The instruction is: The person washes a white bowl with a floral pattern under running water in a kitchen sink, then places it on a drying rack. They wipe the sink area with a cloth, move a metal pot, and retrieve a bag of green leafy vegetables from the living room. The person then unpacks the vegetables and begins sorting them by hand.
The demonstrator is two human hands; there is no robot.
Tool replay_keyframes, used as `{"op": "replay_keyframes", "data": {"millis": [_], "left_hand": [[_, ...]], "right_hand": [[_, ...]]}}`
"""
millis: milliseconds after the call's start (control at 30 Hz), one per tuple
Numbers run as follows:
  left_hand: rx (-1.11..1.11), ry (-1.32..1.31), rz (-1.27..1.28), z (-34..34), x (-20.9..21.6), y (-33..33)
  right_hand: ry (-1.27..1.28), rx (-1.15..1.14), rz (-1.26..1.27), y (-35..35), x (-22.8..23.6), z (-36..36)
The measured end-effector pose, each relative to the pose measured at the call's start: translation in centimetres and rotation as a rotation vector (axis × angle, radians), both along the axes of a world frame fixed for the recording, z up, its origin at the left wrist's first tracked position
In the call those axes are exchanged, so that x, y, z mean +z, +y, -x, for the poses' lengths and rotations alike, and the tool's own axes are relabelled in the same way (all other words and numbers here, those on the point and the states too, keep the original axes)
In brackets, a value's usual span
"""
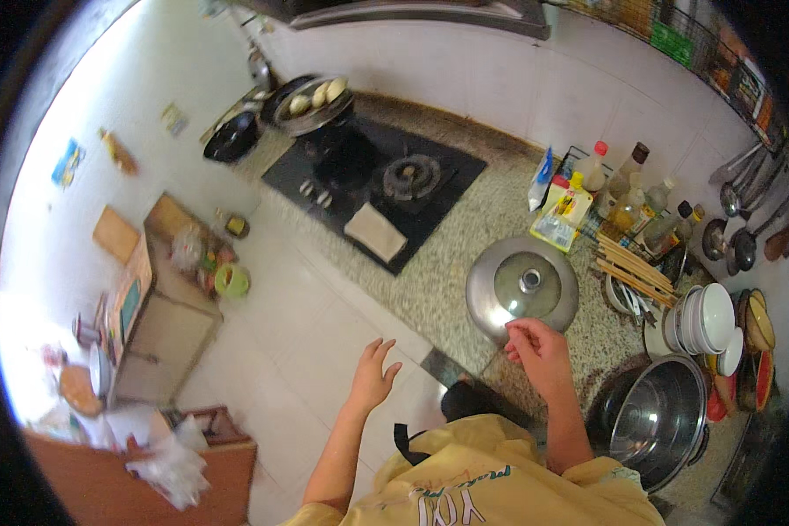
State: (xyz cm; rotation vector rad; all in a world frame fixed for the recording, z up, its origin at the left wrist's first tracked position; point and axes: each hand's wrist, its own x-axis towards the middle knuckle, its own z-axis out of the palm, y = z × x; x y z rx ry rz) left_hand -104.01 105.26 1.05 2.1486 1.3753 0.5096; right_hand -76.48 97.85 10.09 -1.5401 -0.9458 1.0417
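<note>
My left hand [376, 379] is held out over the tiled floor, fingers apart and nothing in it. At the near rim of a domed steel lid with a glass centre [486, 294], my right hand [539, 352] is loosely closed with its fingers curled in. No object shows between those fingers, and whether they touch the lid cannot be told. The lid lies on the speckled counter [443, 302], its knob [530, 280] facing up. To the right of my right arm stands a large, shiny metal basin [657, 421].
A black gas hob [364, 175] holds a folded beige cloth [376, 232] and a pan with pale, rounded food [316, 98]. Bottles [627, 180], chopsticks [631, 267] and stacked white bowls [708, 317] crowd the right counter. A low cabinet [167, 342] stands at left.
</note>
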Motion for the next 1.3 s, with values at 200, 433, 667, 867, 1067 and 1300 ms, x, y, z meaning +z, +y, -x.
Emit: {"op": "replay_keyframes", "data": {"millis": [200,433,667,867,1067,1300], "left_hand": [[-0.050,-0.017,0.023,-2.3,-0.8,13.7],[-0.020,0.348,-0.277,-6.4,-4.9,27.6],[-0.485,0.204,-0.496,-7.3,-8.0,26.2],[-0.775,-0.036,-0.077,-7.9,-6.5,16.0],[-0.546,-0.305,1.378,-10.3,-3.9,9.9],[-0.885,-0.419,2.062,-18.7,2.4,-13.3]], "right_hand": [[-0.255,-0.012,-0.039,5.7,-1.3,-0.3],[-0.319,-0.319,0.138,2.6,1.1,0.5],[-0.085,-1.037,0.383,-7.3,-3.0,6.9],[0.025,-1.152,0.278,-6.5,-1.6,10.6],[0.044,-1.367,0.153,-12.6,-1.5,11.4],[0.044,-1.688,0.146,-28.9,-3.4,15.8]]}}
